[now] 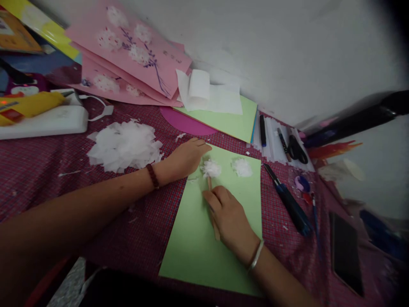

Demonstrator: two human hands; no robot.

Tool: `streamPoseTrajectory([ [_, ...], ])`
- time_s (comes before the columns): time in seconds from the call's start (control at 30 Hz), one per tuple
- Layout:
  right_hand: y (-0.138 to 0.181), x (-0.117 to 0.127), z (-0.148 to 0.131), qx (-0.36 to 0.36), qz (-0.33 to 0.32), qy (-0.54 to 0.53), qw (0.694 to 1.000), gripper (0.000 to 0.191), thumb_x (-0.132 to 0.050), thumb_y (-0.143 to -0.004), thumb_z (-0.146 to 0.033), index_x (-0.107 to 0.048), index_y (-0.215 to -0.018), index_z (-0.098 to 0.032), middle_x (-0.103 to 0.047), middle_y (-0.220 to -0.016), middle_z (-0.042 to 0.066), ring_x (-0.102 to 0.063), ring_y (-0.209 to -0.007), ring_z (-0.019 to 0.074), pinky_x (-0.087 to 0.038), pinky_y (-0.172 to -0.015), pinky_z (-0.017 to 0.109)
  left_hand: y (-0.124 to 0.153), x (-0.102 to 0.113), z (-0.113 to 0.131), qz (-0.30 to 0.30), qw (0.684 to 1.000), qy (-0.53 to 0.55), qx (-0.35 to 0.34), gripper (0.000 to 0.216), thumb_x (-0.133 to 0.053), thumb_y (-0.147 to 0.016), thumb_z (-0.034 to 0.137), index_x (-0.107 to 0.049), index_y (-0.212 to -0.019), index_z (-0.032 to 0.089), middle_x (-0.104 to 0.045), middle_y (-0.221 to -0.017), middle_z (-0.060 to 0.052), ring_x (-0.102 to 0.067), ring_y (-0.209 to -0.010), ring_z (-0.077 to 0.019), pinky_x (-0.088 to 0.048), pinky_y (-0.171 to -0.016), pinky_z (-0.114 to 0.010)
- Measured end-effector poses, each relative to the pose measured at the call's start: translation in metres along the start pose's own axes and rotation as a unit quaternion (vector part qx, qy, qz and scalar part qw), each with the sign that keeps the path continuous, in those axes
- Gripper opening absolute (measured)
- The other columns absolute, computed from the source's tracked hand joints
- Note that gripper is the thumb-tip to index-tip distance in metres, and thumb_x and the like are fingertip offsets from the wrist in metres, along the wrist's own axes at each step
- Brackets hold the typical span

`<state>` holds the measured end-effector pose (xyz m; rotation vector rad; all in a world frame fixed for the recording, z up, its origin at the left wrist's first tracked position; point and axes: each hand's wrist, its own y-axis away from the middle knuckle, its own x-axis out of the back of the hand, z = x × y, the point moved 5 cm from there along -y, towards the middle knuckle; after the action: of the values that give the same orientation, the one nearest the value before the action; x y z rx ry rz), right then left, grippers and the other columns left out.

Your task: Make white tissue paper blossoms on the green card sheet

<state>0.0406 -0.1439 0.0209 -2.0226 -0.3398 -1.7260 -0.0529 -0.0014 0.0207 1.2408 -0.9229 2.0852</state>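
Note:
A light green sheet of paper [204, 251] lies on the checked cloth, with two white tissue-paper tufts near its top. My right hand [228, 217] pinches a thin wooden craft stick [209, 183], whose tip touches the left tuft [211, 168]. Apart from the stick sits the right tuft [242, 167]. My left hand [187, 157] lies over the sheet's upper left corner, fingers stretched out and holding nothing. Left of it is a heap of white tissue squares [124, 145].
Pink cards [128, 51] with white flowers lean at the back beside a white paper roll [200, 87]. A yellow glue gun [35, 104] rests on a white power strip [47, 123]. On the right lie a utility knife [289, 204], scissors [297, 150] and a phone [347, 251].

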Motion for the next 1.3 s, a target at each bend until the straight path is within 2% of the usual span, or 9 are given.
streamPoseTrajectory([
  [0.23,-0.003,-0.001,0.002,-0.012,-0.022,-0.008,1.0,0.02,-0.042,-0.094,-0.015,-0.059,-0.103,-0.013,-0.054,-0.089,0.008,-0.05,-0.074,0.0182,-0.046,-0.066,0.029,0.0,0.001,0.002,-0.015,1.0,-0.013,-0.003,0.036,-0.043,-0.077,0.0,-0.062,-0.105,0.011,-0.064,-0.107,-0.011,-0.057,-0.103,-0.0206,-0.043,-0.097,-0.037],
  [0.37,0.001,0.002,0.003,-0.023,-0.026,-0.034,0.999,0.019,-0.042,-0.093,-0.015,-0.058,-0.104,-0.015,-0.054,-0.091,0.008,-0.051,-0.078,0.0189,-0.048,-0.07,0.031,0.002,0.001,0.002,0.008,1.0,-0.019,-0.019,0.03,-0.043,-0.082,0.006,-0.061,-0.105,0.01,-0.064,-0.106,-0.012,-0.056,-0.103,-0.0216,-0.043,-0.096,-0.038],
  [0.5,0.006,0.007,-0.001,0.003,-0.017,-0.051,0.999,0.02,-0.042,-0.093,-0.016,-0.057,-0.106,-0.016,-0.055,-0.093,0.009,-0.051,-0.085,0.0212,-0.05,-0.076,0.034,0.004,0.001,0.001,0.024,0.999,-0.015,-0.035,0.026,-0.041,-0.088,0.012,-0.061,-0.105,0.01,-0.064,-0.105,-0.012,-0.057,-0.101,-0.0217,-0.043,-0.094,-0.038],
  [0.9,0.002,0.002,0.003,-0.026,-0.04,-0.047,0.998,0.021,-0.047,-0.089,-0.013,-0.057,-0.108,-0.015,-0.054,-0.096,0.01,-0.052,-0.083,0.0214,-0.05,-0.072,0.033,0.002,0.005,0.002,0.019,0.999,0.013,-0.027,0.028,-0.038,-0.092,0.018,-0.063,-0.102,0.009,-0.065,-0.101,-0.012,-0.057,-0.098,-0.0204,-0.042,-0.094,-0.036],
  [1.0,0.0,0.0,0.003,-0.025,-0.041,-0.028,0.998,0.018,-0.05,-0.09,-0.014,-0.058,-0.106,-0.016,-0.055,-0.096,0.009,-0.052,-0.082,0.0205,-0.049,-0.072,0.032,0.001,0.011,-0.002,-0.005,0.998,0.059,-0.002,0.029,-0.051,-0.087,0.025,-0.063,-0.106,0.008,-0.066,-0.101,-0.012,-0.059,-0.096,-0.0212,-0.045,-0.09,-0.036],
  [1.13,-0.001,0.0,0.005,-0.028,-0.024,-0.008,0.999,0.017,-0.049,-0.091,-0.015,-0.059,-0.105,-0.018,-0.056,-0.094,0.007,-0.053,-0.08,0.0191,-0.047,-0.069,0.03,0.004,0.014,0.001,-0.063,0.992,0.109,0.001,0.053,-0.067,-0.072,0.031,-0.058,-0.119,0.009,-0.065,-0.112,-0.013,-0.06,-0.1,-0.0224,-0.046,-0.091,-0.035],
  [1.3,0.0,0.0,0.006,-0.031,-0.025,-0.034,0.999,0.02,-0.047,-0.092,-0.015,-0.058,-0.108,-0.017,-0.056,-0.095,0.008,-0.054,-0.082,0.0206,-0.049,-0.069,0.031,0.01,0.009,0.016,-0.06,0.996,0.058,-0.04,0.051,-0.064,-0.071,0.023,-0.058,-0.12,0.011,-0.063,-0.114,-0.013,-0.057,-0.109,-0.0256,-0.041,-0.1,-0.041],
])
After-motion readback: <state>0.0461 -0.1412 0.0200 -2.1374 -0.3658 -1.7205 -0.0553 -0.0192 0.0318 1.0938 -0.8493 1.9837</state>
